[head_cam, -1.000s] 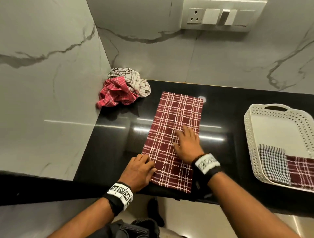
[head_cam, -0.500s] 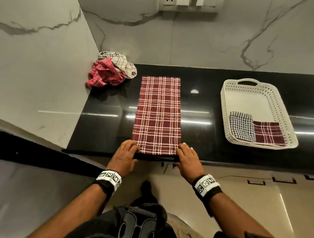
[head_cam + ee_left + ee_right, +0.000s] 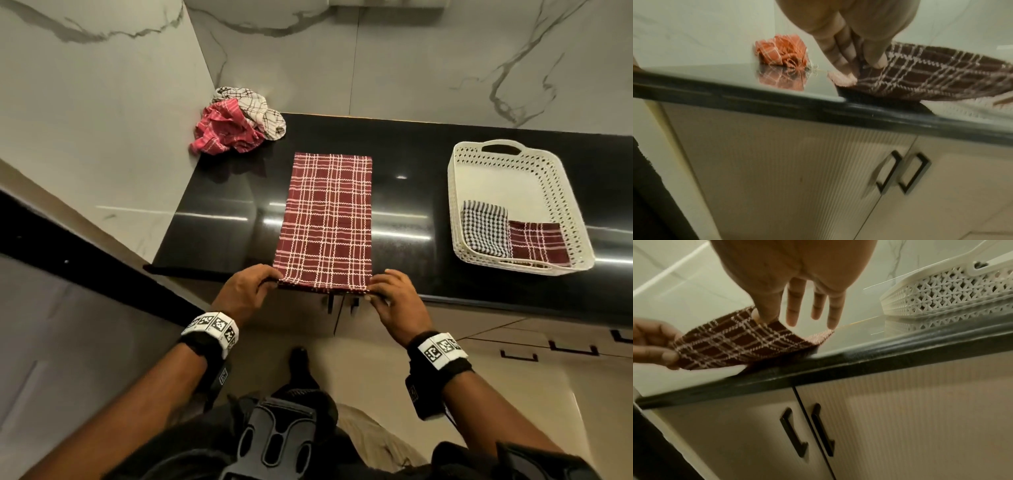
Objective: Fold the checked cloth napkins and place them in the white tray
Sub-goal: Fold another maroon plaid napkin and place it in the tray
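Observation:
A maroon checked napkin (image 3: 329, 219), folded into a long strip, lies on the black counter (image 3: 222, 219) with its near end at the front edge. My left hand (image 3: 270, 281) pinches the near left corner (image 3: 867, 71) between thumb and fingers. My right hand (image 3: 376, 287) pinches the near right corner (image 3: 764, 322) with thumb and forefinger, its other fingers straight. The near end is lifted slightly off the counter. The white tray (image 3: 565, 192) stands to the right, holding a folded black checked napkin (image 3: 483, 226) and a folded maroon one (image 3: 537, 246).
Two crumpled napkins, one red (image 3: 222, 133) and one cream (image 3: 257, 109), sit in the back left corner against the marble wall. Cabinet doors with black handles (image 3: 807, 430) lie below the counter edge. The tray's far half (image 3: 496, 178) is bare.
Both hands have come back from the cloth's surface to its near corners and now pinch them. The near end has risen a little off the counter edge.

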A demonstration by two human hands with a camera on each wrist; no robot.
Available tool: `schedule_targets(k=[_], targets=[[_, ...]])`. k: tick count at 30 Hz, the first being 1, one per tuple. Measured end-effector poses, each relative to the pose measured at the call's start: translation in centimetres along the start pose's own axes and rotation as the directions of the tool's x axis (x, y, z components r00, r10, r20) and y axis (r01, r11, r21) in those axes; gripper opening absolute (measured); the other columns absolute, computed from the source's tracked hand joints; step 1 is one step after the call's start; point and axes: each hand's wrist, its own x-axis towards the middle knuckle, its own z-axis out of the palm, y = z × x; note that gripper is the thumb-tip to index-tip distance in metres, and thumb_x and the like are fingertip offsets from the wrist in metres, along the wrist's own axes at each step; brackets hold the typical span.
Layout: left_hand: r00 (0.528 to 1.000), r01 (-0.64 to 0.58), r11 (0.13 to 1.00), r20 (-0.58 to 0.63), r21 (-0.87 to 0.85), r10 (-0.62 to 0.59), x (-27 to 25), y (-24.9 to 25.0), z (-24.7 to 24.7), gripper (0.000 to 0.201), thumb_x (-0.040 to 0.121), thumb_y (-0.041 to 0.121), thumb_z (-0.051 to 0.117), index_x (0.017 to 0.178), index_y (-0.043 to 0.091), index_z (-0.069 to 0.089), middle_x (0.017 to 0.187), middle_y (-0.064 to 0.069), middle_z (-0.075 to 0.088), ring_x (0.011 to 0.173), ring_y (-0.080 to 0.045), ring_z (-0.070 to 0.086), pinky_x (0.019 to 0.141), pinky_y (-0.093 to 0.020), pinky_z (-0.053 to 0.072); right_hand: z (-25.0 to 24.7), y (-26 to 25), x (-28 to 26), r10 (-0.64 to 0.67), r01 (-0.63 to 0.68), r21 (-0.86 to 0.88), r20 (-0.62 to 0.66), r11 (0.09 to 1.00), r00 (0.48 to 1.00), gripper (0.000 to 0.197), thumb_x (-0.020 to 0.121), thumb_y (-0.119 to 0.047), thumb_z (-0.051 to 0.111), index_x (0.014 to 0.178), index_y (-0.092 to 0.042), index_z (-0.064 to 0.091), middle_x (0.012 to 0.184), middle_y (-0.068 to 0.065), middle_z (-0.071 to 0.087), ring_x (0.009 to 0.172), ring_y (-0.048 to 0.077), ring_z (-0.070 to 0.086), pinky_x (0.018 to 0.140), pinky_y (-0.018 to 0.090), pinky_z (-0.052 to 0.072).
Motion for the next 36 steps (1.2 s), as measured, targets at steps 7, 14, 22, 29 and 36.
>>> schedule_targets(k=[7, 14, 22, 29, 36], targets=[[0.915, 0.271, 0.93, 0.367, -0.249, -0.169, -0.1, 2.8, -6.7, 0.029, 0.089, 0.004, 0.069, 0.108, 0.026, 0.074, 0.103, 0.018, 0.074, 0.101, 0.0, 0.068, 0.089, -0.018, 0.053, -7.5, -4.6, 0.6, 0.122, -0.371, 0.386, 0.536, 0.845, 0.835, 0.008, 0.088, -0.019, 0.075, 0.089, -0.025, 0.08, 0.092, -0.006, 0.077, 0.091, 0.014, 0.072, 0.086, 0.028, 0.056], [0.987, 0.16, 0.945, 0.071, -0.285, -0.146, 9.4, 1.4, -8.3, 0.02, 0.088, 0.01, 0.072, 0.108, 0.015, 0.07, 0.099, 0.01, 0.074, 0.095, 0.0, 0.069, 0.087, -0.017, 0.053, -8.0, -4.1, 9.4, 0.231, -0.334, 0.61, 0.244, 0.718, 0.942, 0.011, 0.093, -0.008, 0.066, 0.1, -0.007, 0.074, 0.087, 0.001, 0.077, 0.077, 0.005, 0.07, 0.068, 0.016, 0.051], [0.954, 0.296, 0.935, 0.098, -0.194, -0.282, 23.1, -4.9, -2.6, 0.013, 0.086, 0.015, 0.073, 0.088, 0.027, 0.071, 0.088, 0.002, 0.074, 0.084, -0.016, 0.07, 0.086, -0.038, 0.056, -1.2, 2.3, 21.6, 0.569, -0.531, 0.391, 0.024, 0.752, 0.822, 0.002, 0.09, -0.014, 0.07, 0.091, -0.016, 0.07, 0.075, 0.0, 0.069, 0.068, 0.015, 0.067, 0.068, 0.036, 0.058], [0.963, 0.26, 0.965, 0.082, -0.038, -0.256, 26.4, -7.3, 0.3, 0.007, 0.089, 0.015, 0.071, 0.096, 0.017, 0.073, 0.093, 0.004, 0.07, 0.081, -0.01, 0.059, 0.081, -0.024, 0.045, 1.0, 4.1, 23.9, 0.638, -0.607, 0.242, -0.069, 0.757, 0.767, 0.008, 0.093, -0.021, 0.065, 0.095, -0.017, 0.072, 0.085, 0.001, 0.07, 0.081, 0.018, 0.066, 0.073, 0.026, 0.047], [0.962, 0.237, 0.971, 0.133, 0.017, -0.237, 27.7, -7.8, 0.6, 0.006, 0.094, 0.021, 0.063, 0.097, 0.018, 0.068, 0.093, 0.003, 0.069, 0.087, -0.014, 0.061, 0.085, -0.028, 0.047, 1.2, 4.3, 25.0, 0.641, -0.63, 0.137, -0.062, 0.765, 0.765, 0.012, 0.099, -0.022, 0.055, 0.097, -0.017, 0.066, 0.093, 0.005, 0.07, 0.085, 0.02, 0.065, 0.077, 0.031, 0.051]])
